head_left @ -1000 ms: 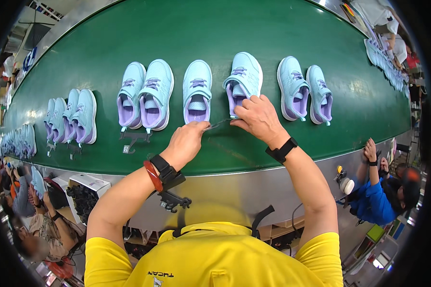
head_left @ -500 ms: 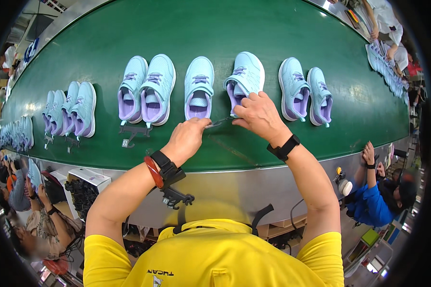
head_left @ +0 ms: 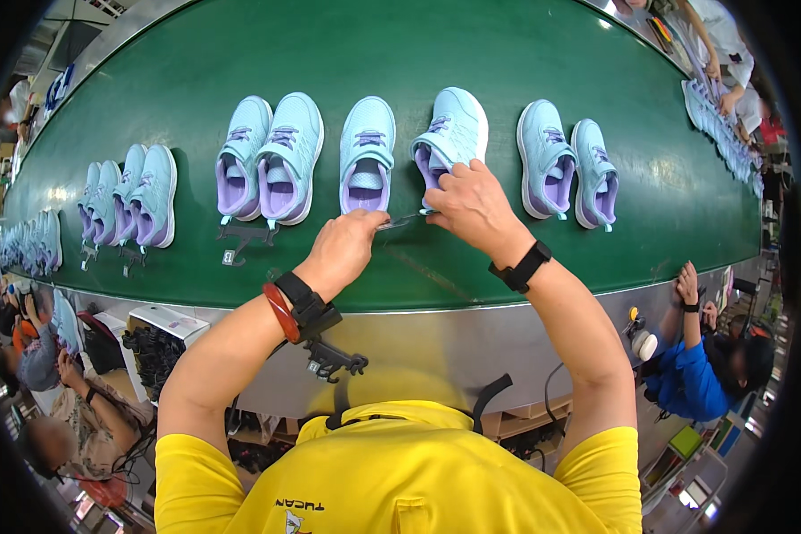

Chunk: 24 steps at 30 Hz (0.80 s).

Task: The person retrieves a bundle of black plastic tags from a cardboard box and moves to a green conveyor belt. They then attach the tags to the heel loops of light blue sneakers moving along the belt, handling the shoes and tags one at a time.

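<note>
Pairs of light blue children's shoes with purple linings lie on a green conveyor belt. My right hand grips the heel of a tilted shoe in the middle of the belt. Its partner shoe lies flat just to the left. My left hand pinches one end of a small dark clip or hanger that reaches across to my right hand, below the two shoes.
Another pair lies to the left with a black hanger in front of it, and a pair to the right. More pairs run off left. Seated people work below the belt's metal edge on both sides.
The whole row of shoes has drifted slightly to the right with the belt. My hands stay at the tilted shoe and the clip.
</note>
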Available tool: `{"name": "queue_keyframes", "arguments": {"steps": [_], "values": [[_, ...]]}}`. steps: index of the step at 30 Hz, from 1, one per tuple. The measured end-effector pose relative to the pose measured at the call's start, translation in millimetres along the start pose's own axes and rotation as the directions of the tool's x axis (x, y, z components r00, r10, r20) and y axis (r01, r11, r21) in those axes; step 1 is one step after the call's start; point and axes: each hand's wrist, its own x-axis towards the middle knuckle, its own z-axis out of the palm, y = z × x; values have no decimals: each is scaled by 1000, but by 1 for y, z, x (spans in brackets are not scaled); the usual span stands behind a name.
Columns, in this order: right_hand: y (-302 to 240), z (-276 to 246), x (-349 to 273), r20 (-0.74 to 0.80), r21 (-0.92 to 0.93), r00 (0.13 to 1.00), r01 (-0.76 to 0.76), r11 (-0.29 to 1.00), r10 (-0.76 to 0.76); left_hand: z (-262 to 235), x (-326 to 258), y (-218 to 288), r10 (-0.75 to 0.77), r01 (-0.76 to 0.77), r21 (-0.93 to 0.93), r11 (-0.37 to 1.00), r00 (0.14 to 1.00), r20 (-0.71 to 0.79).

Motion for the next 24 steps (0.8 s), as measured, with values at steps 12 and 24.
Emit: {"name": "queue_keyframes", "arguments": {"steps": [12, 24], "values": [[-57, 51, -36, -323, 418, 865, -235, 877, 385, -37, -8, -12, 65, -93, 314, 945, 993, 96], [-291, 174, -53, -171, 616, 942, -128, 777, 291, 51, 83, 59, 400, -409, 52, 911, 908, 127]]}}
